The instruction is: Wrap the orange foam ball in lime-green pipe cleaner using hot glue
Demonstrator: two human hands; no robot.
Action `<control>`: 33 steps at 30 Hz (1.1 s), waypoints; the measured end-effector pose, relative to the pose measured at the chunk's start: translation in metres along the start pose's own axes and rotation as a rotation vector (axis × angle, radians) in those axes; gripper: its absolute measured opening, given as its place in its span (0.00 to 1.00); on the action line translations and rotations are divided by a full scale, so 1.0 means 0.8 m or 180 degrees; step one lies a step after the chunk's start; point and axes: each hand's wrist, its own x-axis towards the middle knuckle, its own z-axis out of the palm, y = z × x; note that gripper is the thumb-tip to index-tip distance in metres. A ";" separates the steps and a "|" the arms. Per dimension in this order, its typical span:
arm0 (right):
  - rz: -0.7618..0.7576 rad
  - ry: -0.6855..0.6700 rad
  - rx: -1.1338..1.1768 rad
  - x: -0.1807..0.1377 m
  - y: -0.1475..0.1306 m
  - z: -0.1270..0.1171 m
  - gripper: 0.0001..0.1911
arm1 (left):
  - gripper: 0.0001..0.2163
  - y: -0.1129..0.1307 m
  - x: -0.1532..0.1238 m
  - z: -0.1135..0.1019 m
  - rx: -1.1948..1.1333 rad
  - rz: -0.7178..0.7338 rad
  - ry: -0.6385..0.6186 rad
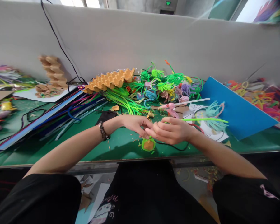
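My left hand point(138, 125) and my right hand point(171, 130) meet fingertip to fingertip above the front of the green table. From behind my right hand a bright green pipe cleaner point(205, 119) sticks out to the right; its near end is hidden in the curled fingers. My left thumb and fingers are pinched together at the same spot, and what lies between them is hidden. Just below the fingertips is a round tan piece point(148, 145) with a green fuzzy rim. I cannot tell whether it hangs from the fingers or rests on the table.
Behind the hands lie a pink glue gun point(170, 109), green pipe cleaners point(128, 101) and a tan egg tray point(110, 81). A blue board point(238, 109) leans at right, beside a pale teal tasselled piece point(213, 113). Long pipe cleaner bundles point(51, 119) lie at left.
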 end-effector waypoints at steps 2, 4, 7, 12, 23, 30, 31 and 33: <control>0.0083 -0.0121 0.0018 -0.001 -0.001 0.001 0.09 | 0.07 0.004 -0.004 0.002 0.0185 0.0078 0.0217; 0.0187 -0.0268 0.0035 -0.001 -0.004 0.001 0.07 | 0.05 0.008 -0.009 0.005 0.0574 0.0176 0.0494; 0.0397 -0.0415 0.0106 0.000 -0.008 0.002 0.06 | 0.02 0.012 -0.015 0.011 0.1247 0.0280 0.0914; 0.0727 -0.0384 0.0172 0.002 -0.011 0.006 0.12 | 0.04 0.013 -0.017 0.022 0.2028 0.0308 0.1659; 0.1419 -0.0915 0.0197 -0.007 -0.019 0.029 0.14 | 0.15 -0.007 -0.012 0.027 0.4859 0.0101 0.2486; 0.3451 -0.1335 0.2382 -0.010 -0.024 0.044 0.16 | 0.16 -0.013 -0.009 0.028 0.5181 0.0135 0.2495; 0.3610 -0.1284 0.2659 -0.010 -0.024 0.045 0.15 | 0.16 -0.013 -0.008 0.029 0.5191 0.0167 0.2488; 0.3861 -0.1168 0.3139 -0.008 -0.025 0.046 0.14 | 0.17 -0.015 -0.007 0.030 0.5192 0.0214 0.2477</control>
